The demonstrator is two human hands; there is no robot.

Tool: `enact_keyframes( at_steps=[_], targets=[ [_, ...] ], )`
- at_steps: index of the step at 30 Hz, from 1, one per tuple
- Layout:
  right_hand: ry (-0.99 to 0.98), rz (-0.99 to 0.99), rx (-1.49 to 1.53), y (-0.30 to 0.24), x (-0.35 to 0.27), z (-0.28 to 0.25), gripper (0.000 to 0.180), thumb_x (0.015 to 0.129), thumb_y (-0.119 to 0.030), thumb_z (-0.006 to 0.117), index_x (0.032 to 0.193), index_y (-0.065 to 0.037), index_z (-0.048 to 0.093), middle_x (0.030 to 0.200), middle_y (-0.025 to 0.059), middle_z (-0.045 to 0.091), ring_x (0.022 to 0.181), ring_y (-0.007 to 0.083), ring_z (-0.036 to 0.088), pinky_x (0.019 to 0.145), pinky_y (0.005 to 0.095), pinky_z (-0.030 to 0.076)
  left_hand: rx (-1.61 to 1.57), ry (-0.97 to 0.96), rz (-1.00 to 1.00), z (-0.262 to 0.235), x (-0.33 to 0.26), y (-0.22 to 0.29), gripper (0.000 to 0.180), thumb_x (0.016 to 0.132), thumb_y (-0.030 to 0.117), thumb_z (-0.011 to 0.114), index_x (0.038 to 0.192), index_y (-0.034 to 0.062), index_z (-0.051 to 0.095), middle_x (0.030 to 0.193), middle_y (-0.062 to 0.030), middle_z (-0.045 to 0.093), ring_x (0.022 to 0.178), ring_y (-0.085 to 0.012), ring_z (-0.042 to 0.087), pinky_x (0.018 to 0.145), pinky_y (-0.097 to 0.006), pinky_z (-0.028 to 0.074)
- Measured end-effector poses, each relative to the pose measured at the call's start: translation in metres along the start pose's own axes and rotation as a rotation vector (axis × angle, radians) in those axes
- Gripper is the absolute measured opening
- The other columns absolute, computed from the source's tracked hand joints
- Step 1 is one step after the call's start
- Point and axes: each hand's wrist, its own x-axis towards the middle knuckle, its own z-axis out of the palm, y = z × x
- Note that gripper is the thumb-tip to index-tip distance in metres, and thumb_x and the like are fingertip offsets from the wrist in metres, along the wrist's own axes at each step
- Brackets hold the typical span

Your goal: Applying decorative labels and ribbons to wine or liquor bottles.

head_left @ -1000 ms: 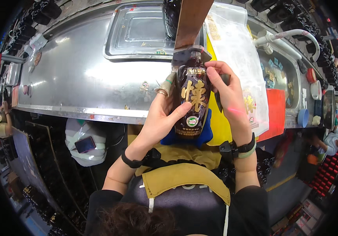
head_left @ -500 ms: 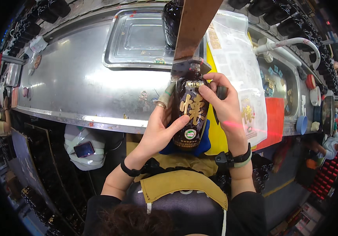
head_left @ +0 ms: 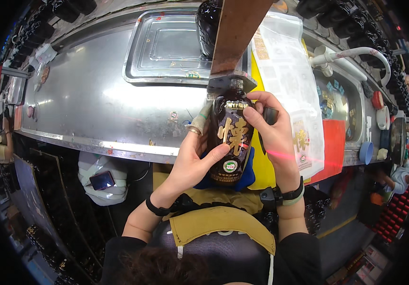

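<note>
A dark glossy bottle (head_left: 231, 164) with gold characters and a small round green-and-white emblem lies tilted in front of me, its neck pointing away. My left hand (head_left: 191, 159) grips its left side, the thumb across the front and a cloth cover on a fingertip. At the right shoulder of the bottle, my right hand (head_left: 273, 128) presses its thumb near the upper gold lettering, fingers curled around the edge. A black object (head_left: 269, 115) shows at the right fingers; I cannot make out what it is. Blue cloth (head_left: 248, 176) shows beneath the bottle.
A brown upright board (head_left: 236, 35) rises just beyond the bottle. Behind it are a metal tray (head_left: 135, 52) and another dark bottle (head_left: 207, 28). White label sheets (head_left: 285, 61) lie over yellow and red sheets (head_left: 333, 142) on the right, beside a sink (head_left: 354, 104) with a tap.
The bottle has shifted slightly toward me and to the right, showing a little more of its neck. Both hands keep nearly the same hold.
</note>
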Motion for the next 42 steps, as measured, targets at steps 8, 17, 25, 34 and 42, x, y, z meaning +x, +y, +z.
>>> enact_keyframes(
  at_steps=[8, 17, 25, 34, 42],
  targets=[
    [0.002, -0.02, -0.019, 0.0, -0.001, -0.001, 0.03, 0.091, -0.008, 0.08, 0.119, -0.003, 0.069, 0.086, -0.0077, 0.042, 0.076, 0.0015, 0.041, 0.068, 0.0162, 0.035, 0.023, 0.01, 0.015, 0.002, 0.0, 0.0, 0.084, 0.1, 0.01, 0.071, 0.163, -0.0039, 0.018, 0.162, -0.0187, 0.037, 0.147, -0.0237, 0.042, 0.122, -0.039, 0.034],
    [-0.034, -0.06, -0.116, 0.002, -0.006, -0.003, 0.05, 0.083, -0.011, 0.088, 0.127, -0.005, 0.065, 0.093, -0.0086, 0.042, 0.076, 0.0003, 0.04, 0.066, 0.0154, 0.033, 0.025, 0.01, 0.024, 0.003, -0.001, 0.002, 0.081, 0.1, 0.009, 0.07, 0.163, -0.004, 0.02, 0.16, -0.0178, 0.039, 0.145, -0.0231, 0.044, 0.121, -0.039, 0.035],
    [-0.013, -0.064, -0.118, 0.002, -0.007, -0.002, 0.05, 0.082, -0.011, 0.088, 0.126, -0.005, 0.066, 0.091, -0.0092, 0.042, 0.076, -0.0001, 0.04, 0.067, 0.0158, 0.034, 0.021, 0.017, 0.021, 0.004, -0.001, 0.001, 0.08, 0.1, 0.008, 0.07, 0.162, -0.0042, 0.021, 0.158, -0.0176, 0.042, 0.144, -0.0226, 0.045, 0.12, -0.038, 0.036],
    [0.119, -0.496, -0.368, -0.019, -0.012, -0.017, 0.04, 0.093, 0.008, 0.065, 0.131, 0.0, 0.058, 0.109, 0.0107, 0.066, 0.1, 0.0181, 0.066, 0.089, 0.0308, 0.053, 0.006, 0.027, 0.073, 0.005, 0.0, -0.004, 0.078, 0.1, 0.007, 0.069, 0.162, -0.0043, 0.023, 0.155, -0.0169, 0.046, 0.141, -0.022, 0.049, 0.118, -0.038, 0.038],
    [-0.245, -0.967, -1.114, -0.059, -0.011, -0.001, 0.032, 0.077, -0.006, 0.069, 0.108, -0.006, 0.074, 0.1, 0.0076, 0.071, 0.085, 0.0271, 0.066, 0.074, 0.0384, 0.054, 0.065, 0.057, 0.093, 0.007, -0.002, 0.0, 0.075, 0.099, 0.008, 0.071, 0.159, -0.0046, 0.028, 0.151, -0.0168, 0.051, 0.137, -0.0216, 0.053, 0.116, -0.038, 0.042]
  ],
)
